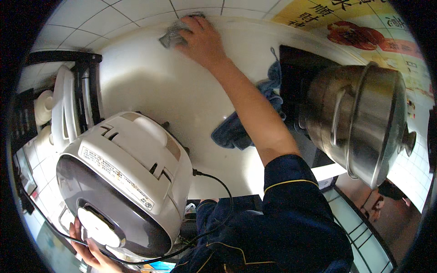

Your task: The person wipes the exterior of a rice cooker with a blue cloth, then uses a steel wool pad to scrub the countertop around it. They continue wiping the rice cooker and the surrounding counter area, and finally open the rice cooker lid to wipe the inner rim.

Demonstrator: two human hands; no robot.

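My right hand (201, 41) presses a dark grey cloth (174, 34) against the white countertop (191, 82), at the back by the tiled wall. My left hand (88, 250) is at the lower left, its fingers at the top of a white and dark rice cooker (126, 184); whether they grip it cannot be told. The cooker looks tilted. A black power cord (225, 186) runs from its side, loops in front of my body and passes by my left hand. Beneath my right forearm a dark blue cloth (230, 133) lies crumpled on the counter.
A large lidded steel pot (348, 119) stands on a black cooktop (300, 68) at the right. At the left, a black rack (82, 88) holds white plates (65, 105) and bowls. Tiles (119, 15) and a yellow poster bearing writing (314, 13) cover the wall behind.
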